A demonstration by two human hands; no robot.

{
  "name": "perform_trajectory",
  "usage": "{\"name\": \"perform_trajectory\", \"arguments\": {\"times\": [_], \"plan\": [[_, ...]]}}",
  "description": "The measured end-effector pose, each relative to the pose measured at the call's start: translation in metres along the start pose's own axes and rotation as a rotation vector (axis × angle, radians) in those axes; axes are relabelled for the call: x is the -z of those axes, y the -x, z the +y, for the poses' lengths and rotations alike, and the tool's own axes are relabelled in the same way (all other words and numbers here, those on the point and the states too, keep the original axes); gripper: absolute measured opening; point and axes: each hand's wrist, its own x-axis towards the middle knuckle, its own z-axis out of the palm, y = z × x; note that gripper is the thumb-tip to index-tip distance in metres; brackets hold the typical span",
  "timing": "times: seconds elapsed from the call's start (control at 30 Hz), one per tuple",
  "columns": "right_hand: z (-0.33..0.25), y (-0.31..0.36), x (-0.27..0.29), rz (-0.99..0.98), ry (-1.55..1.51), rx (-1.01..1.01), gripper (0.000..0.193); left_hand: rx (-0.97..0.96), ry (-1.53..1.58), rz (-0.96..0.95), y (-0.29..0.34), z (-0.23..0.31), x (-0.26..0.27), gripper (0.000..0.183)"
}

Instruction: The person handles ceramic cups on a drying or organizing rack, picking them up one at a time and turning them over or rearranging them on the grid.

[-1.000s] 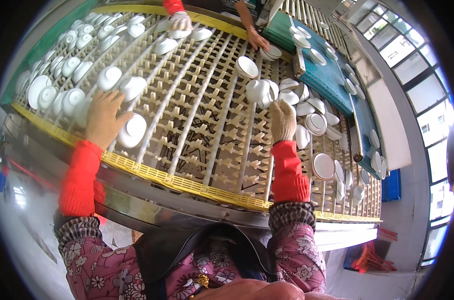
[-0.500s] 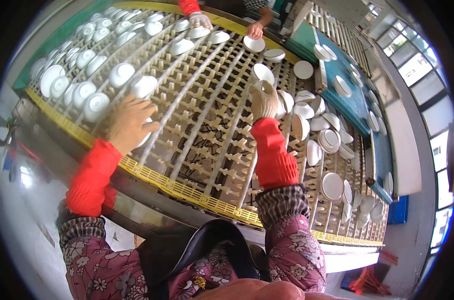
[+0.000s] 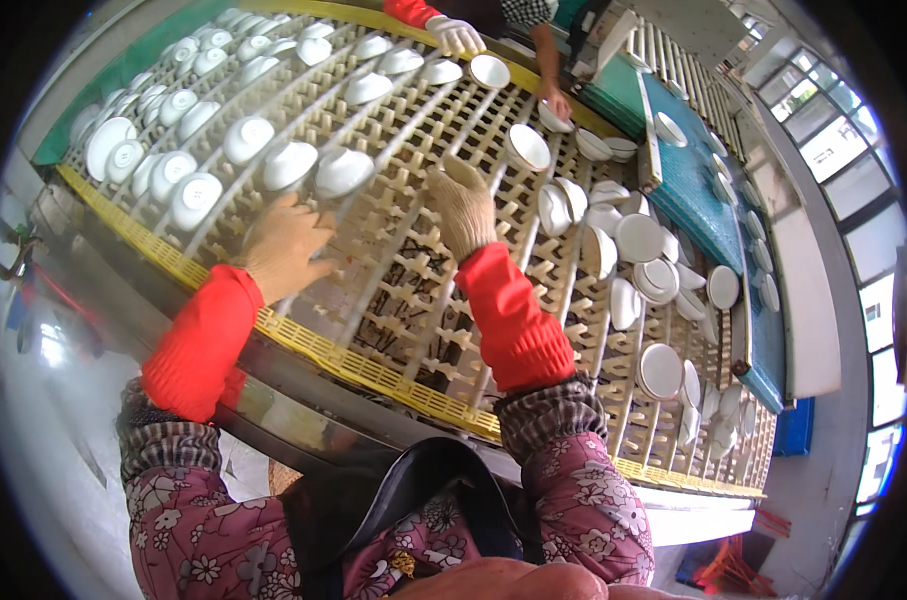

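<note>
Both my hands wear tan gloves and reach over a conveyor rack of pale pegs and rods. My left hand is open, its fingers spread, just on the near side of two white bowls: one upside-down bowl and a bowl to its right. No bowl shows in that hand. To the right, my right hand hovers over bare pegs with thumb and fingers apart, and nothing shows in it. A white bowl lies tilted beyond it, on the right.
Rows of upturned bowls fill the rack's left. Loose bowls crowd its right. A blue-green belt carries bowls farther right. Across the rack are another person's gloved hand and a bare hand at a bowl. Yellow edging runs along the near side.
My right hand has moved left, away from the tilted bowl. The white piece under my left hand no longer shows there; a bowl now sits beyond its fingers. The hands across the rack shifted right.
</note>
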Motion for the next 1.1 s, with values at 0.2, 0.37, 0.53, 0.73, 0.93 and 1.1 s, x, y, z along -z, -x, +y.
{"name": "perform_trajectory", "arguments": {"times": [0.2, 0.37, 0.53, 0.73, 0.93, 1.1], "plan": [[-0.027, 0.018, 0.144, 0.562, 1.298, 0.701, 0.068, 0.164, -0.074, -0.201, -0.002, 0.006, 0.016, 0.058], [-0.018, 0.024, 0.227, 0.421, 1.539, 0.102, 0.040, 0.182, -0.227, -0.114, 0.000, 0.006, -0.003, 0.058], [-0.029, 0.009, 0.217, 0.399, 1.624, 0.105, 0.036, 0.237, -0.243, -0.139, -0.003, 0.006, -0.002, 0.057], [-0.085, 0.000, 0.155, 0.314, 1.372, 0.965, 0.057, 0.312, -0.241, -0.235, -0.007, 0.010, 0.008, 0.062], [-0.105, -0.002, -0.002, -0.072, 1.650, 0.776, 0.052, 0.260, -0.272, -0.137, 0.010, -0.008, -0.006, 0.055], [-0.066, -0.002, 0.042, -0.074, 1.613, 0.632, 0.066, 0.255, -0.175, -0.118, 0.007, -0.010, -0.002, 0.055]]}}
